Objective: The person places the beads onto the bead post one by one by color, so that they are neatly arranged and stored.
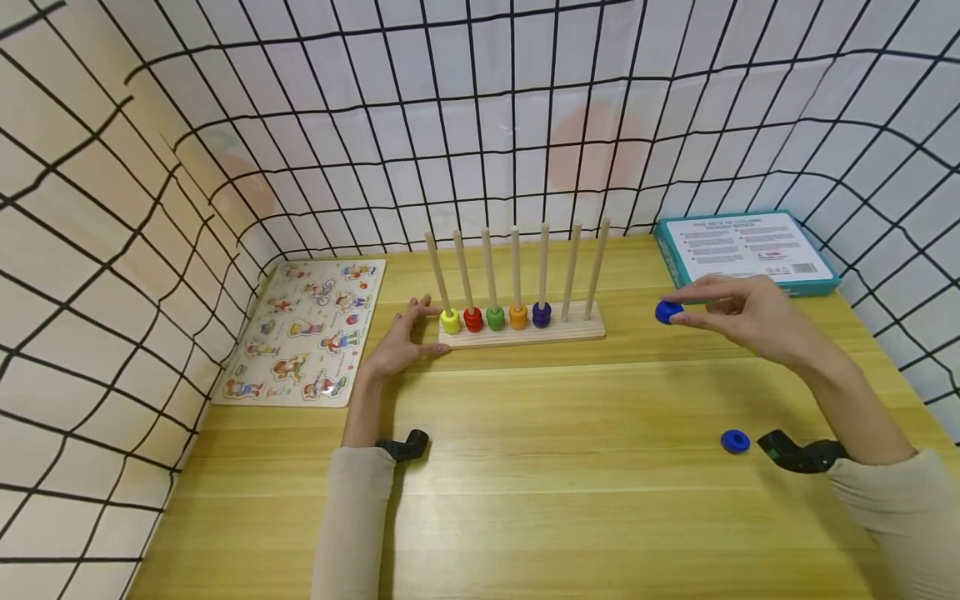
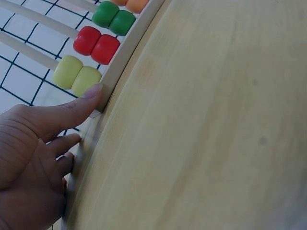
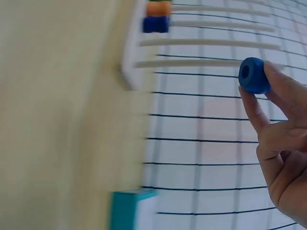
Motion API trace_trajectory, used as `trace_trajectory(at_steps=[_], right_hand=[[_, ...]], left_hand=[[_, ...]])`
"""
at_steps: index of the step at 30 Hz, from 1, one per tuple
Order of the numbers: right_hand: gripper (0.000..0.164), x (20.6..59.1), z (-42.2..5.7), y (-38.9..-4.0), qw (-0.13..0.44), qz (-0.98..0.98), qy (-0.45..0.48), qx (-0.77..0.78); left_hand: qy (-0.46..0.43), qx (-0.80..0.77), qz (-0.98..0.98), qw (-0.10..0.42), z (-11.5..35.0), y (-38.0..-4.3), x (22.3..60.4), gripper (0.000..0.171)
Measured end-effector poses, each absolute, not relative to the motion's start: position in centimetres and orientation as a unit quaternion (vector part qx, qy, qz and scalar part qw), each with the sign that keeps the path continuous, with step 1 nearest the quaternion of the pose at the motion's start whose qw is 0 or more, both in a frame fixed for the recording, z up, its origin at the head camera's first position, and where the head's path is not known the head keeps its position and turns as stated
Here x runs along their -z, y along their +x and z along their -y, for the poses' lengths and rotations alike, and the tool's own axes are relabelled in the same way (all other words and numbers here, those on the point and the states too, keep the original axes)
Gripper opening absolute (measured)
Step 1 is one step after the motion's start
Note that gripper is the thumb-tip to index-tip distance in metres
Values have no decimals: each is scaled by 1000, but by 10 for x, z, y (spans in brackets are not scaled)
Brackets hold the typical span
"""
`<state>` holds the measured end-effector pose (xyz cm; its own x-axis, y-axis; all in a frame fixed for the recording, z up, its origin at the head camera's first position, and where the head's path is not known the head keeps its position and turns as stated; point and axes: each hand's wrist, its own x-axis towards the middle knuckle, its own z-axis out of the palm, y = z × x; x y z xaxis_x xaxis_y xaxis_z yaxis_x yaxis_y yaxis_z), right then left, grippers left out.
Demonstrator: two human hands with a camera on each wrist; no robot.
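Note:
A wooden peg rack (image 1: 521, 335) stands upright near the back, with pairs of yellow (image 2: 68, 72), red (image 2: 105, 49), green (image 2: 123, 23) and orange beads (image 1: 517, 317) on separate pegs. Purple beads (image 1: 542, 315) sit on the fifth peg; the two rightmost pegs are bare. My left hand (image 1: 401, 340) holds the rack's left end, thumb at the front edge and index finger toward the back. To the right of the rack, my right hand (image 1: 738, 310) pinches a blue bead (image 3: 254, 75) between thumb and fingertip, its hole showing. A second blue bead (image 1: 735, 442) lies on the table near my right wrist.
A picture puzzle board (image 1: 300, 333) lies at the left. At the back right is a teal box (image 1: 750, 250) with a white printed label. Black netting over white cloth (image 1: 480, 125) walls the wooden table (image 1: 555, 467) at the back and sides.

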<state>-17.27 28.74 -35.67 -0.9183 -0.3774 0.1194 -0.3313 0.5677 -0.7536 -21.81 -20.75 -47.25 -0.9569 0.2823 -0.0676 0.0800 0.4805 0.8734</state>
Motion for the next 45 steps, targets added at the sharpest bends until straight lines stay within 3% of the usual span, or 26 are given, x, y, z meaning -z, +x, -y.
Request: trace_trajectory(at_steps=[8, 22, 32, 45], right_hand=[[29, 311, -264, -197, -53, -884, -173, 430], [30, 291, -206, -225, -64, -833, -210, 507], [33, 289, -190, -232, -36, -845, -191, 498], [32, 286, -173, -236, -47, -871, -188, 451]], left_hand=[[108, -491, -859, 100, 208, -219, 474, 67], [110, -493, -857, 101, 207, -220, 473, 69], [110, -503, -850, 112, 198, -203, 441, 65], [111, -497, -855, 97, 210, -223, 479, 69]])
